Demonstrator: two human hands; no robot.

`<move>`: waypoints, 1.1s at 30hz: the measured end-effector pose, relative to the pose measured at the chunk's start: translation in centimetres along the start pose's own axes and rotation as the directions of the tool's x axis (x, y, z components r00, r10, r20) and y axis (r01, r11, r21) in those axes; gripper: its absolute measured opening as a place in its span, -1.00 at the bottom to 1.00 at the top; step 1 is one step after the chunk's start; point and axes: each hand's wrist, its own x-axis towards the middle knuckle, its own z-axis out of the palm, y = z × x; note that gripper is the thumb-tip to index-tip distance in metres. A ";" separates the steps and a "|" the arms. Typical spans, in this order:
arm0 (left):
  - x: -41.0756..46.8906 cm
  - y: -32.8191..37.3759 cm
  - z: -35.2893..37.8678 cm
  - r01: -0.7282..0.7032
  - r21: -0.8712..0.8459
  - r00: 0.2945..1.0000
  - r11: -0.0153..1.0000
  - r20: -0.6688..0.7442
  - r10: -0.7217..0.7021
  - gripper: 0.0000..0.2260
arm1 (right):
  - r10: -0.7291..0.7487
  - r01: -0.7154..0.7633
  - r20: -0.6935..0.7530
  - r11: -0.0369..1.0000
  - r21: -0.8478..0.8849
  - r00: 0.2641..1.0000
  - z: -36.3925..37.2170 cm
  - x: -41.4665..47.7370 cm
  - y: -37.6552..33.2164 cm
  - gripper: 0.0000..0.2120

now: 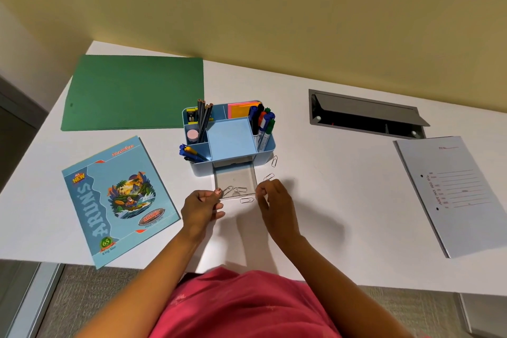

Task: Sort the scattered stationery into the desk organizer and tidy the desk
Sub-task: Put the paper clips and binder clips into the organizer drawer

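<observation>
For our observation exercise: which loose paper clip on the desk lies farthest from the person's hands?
The paper clip beside the blue organizer's right front corner; the others lie in or around the clear drawer, closer in.

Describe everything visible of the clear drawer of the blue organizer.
The clear drawer looks like transparent plastic, square and shallow. It is pulled out of the base of the blue organizer and lies flat over the white desk. Paper clips lie inside, near its front. The left hand holds its front left corner.
</observation>
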 end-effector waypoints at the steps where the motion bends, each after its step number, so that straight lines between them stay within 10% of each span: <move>1: 0.0 0.0 0.0 0.001 -0.002 1.000 1.000 -0.001 -0.001 -0.69 | -0.014 0.014 0.024 0.999 -0.031 1.000 0.1 -0.4 0.2 -0.88; 21: -0.4 0.2 0.1 -0.013 0.025 1.000 1.000 -0.016 0.013 -0.71 | 0.071 0.050 0.293 0.921 -0.385 0.953 1.8 -1.5 0.5 -0.61; 33: -0.6 0.4 0.1 0.000 0.020 1.000 1.000 -0.013 0.000 -0.71 | 0.228 -0.168 0.236 0.954 -0.249 0.945 2.3 -1.4 0.5 -0.94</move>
